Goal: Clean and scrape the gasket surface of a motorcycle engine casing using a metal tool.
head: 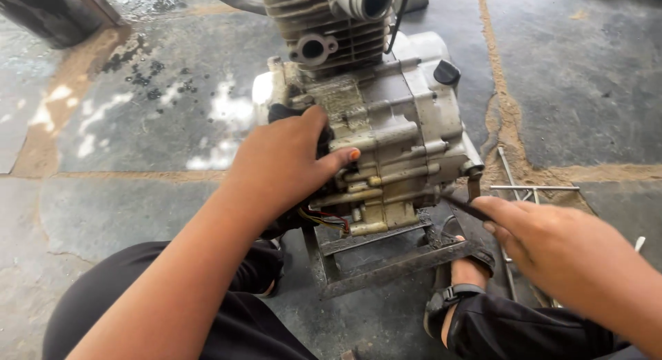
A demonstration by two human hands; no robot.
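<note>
Bright daylight is falling on everything I'm looking at. In the upper left of the frame the wet stone floor [138,118] is throwing back white glare. The pale engine casing [407,118] at the centre is staying sharp, with soft shadow pooling under it. My right hand [552,246] at the lower right is smearing slightly. Lines are bending a little toward the frame's edges.
</note>
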